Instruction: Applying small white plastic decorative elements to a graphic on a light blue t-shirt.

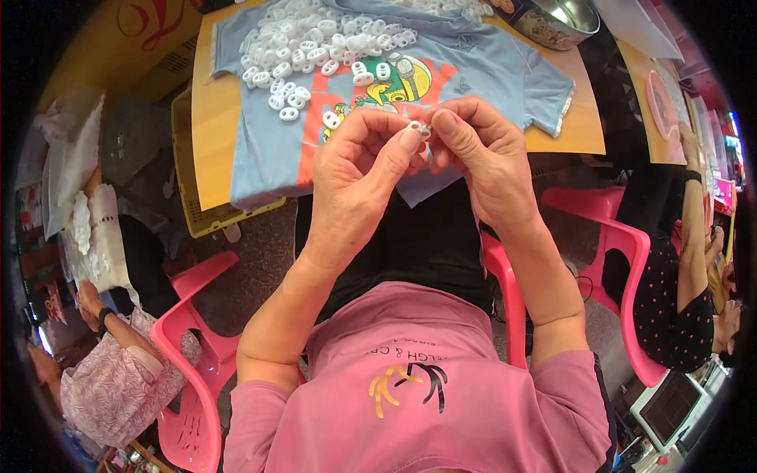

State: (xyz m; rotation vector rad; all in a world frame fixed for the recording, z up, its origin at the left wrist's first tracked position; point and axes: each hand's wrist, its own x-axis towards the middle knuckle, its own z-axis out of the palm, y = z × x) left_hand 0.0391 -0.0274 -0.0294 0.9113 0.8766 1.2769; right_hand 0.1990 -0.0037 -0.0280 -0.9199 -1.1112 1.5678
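Both my hands meet over the near edge of a grey-blue T-shirt (505, 94) spread on the table. My left hand (359, 169) pinches a small white oval plastic piece (415, 126) between thumb and fingers. Against its right side, my right hand (493, 162) is closed in a pinch too; whatever lies between its fingertips is too small and hidden to name. A heap of similar white two-holed plastic pieces (296, 39) covers the shirt's upper left. Several loose ones (289, 113) lie nearer, by the shirt's printed picture.
The wooden table (213, 150) carries a round metal tin (564, 20) at its far right. Below its left side stands a yellow crate (189, 206). Pink chairs (189, 355) flank me, and people sit at work on both sides.
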